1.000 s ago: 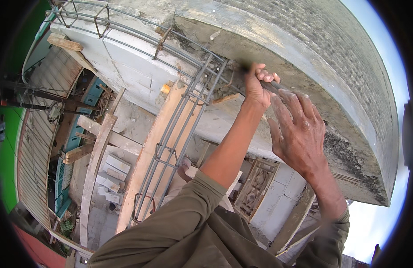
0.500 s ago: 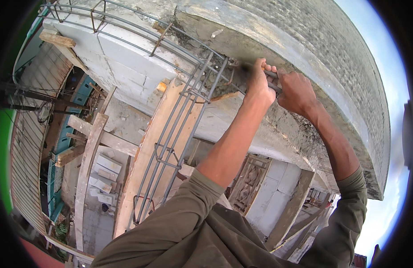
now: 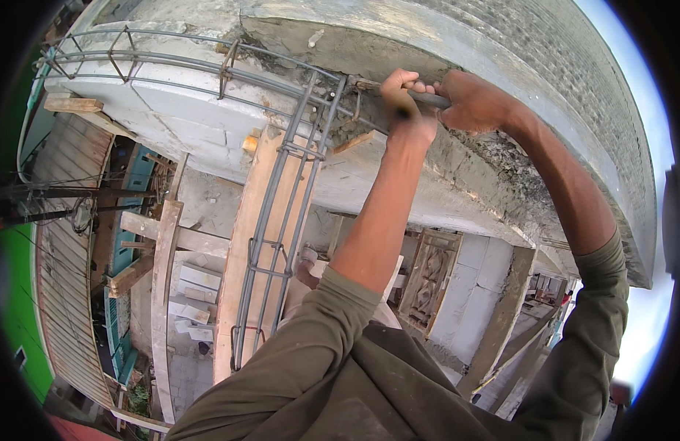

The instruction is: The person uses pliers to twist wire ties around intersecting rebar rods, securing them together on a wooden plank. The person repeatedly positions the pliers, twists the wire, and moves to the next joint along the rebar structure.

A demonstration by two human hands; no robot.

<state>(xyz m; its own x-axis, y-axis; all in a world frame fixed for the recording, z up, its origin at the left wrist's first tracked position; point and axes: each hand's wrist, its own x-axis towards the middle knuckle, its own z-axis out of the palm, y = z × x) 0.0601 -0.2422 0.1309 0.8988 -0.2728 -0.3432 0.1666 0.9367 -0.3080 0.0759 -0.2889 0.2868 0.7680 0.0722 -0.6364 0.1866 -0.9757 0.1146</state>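
Fingers (image 3: 422, 87) curled — left hand (image 3: 415, 123), right hand (image 3: 472, 101), both gripping grey bar (image 3: 432, 99), rebar cage (image 3: 301, 152) alongside timber plank (image 3: 232, 294)

The head-worn fisheye looked steeply down from above, fairly near the left hand (image 3: 396, 92) and right hand (image 3: 473, 101).

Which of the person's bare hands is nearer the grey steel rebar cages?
The left hand; the right hand sits farther right, gripping the slim grey rod farther from the cages.
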